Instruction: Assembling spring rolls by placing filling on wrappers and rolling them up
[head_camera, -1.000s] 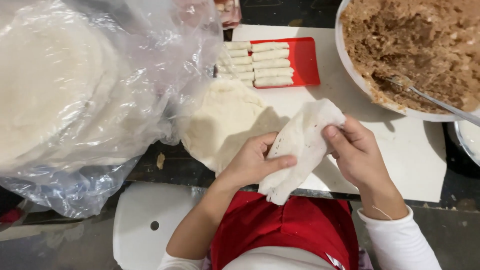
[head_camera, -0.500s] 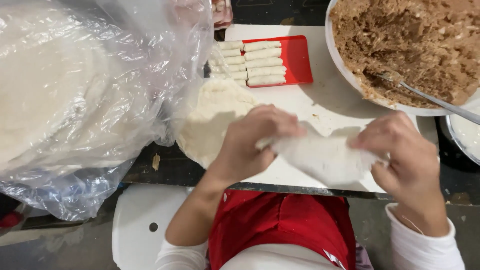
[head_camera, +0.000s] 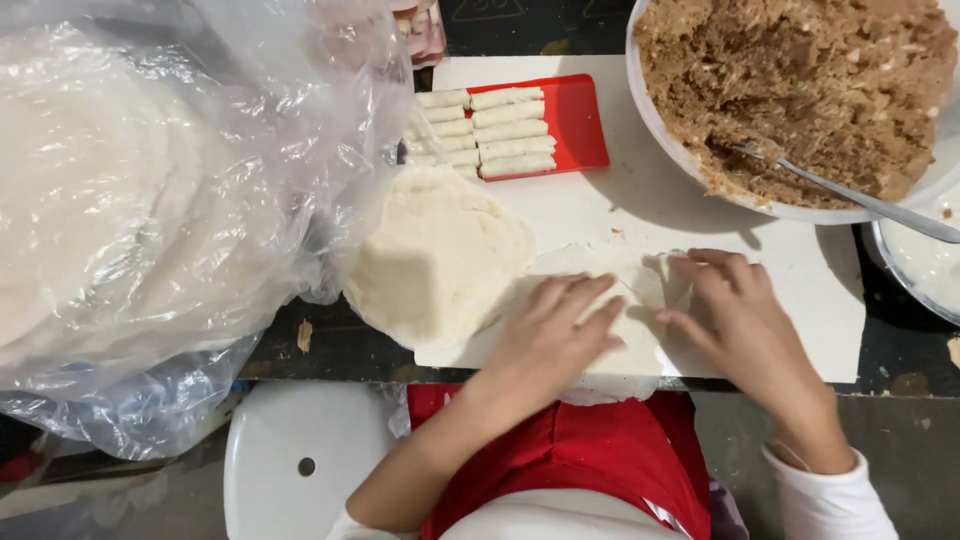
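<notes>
Left hand: my left hand (head_camera: 560, 325) lies palm down, fingers straight and a little spread, pressed flat on the wrapper sheet (head_camera: 625, 300); the fingertips point up and to the right, and the bare forearm runs back toward my body at the lower left.
Right hand: my right hand (head_camera: 735, 320) is also palm down on the right edge of the same sheet, fingers extended and pointing left toward the other hand, thumb stretched below them; the wrist bends back to a white sleeve (head_camera: 830, 495) at the lower right.
Grip: neither hand pinches anything; both are open and flattening the sheet.
Wrapper sheet: thin, pale, laid flat on the white board (head_camera: 800, 300) at its near edge, between and under my two hands; its lower rim hangs slightly over the board's edge.
Wrapper stack: a pile of round pale wrappers (head_camera: 440, 255) sits on the board just left of my left hand, touching the sheet's side.
Red tray: a red tray (head_camera: 580, 120) at the board's far side holds two rows of rolled white pieces (head_camera: 510, 130).
Bowl: a large white bowl (head_camera: 660, 130) of brown filling (head_camera: 800, 80) stands upper right with a metal spoon (head_camera: 860, 195) resting in it.
Plastic bag: a clear bag (head_camera: 150, 220) of more wrappers fills the left.
Counter: the dark counter (head_camera: 320, 350) carries the board.
</notes>
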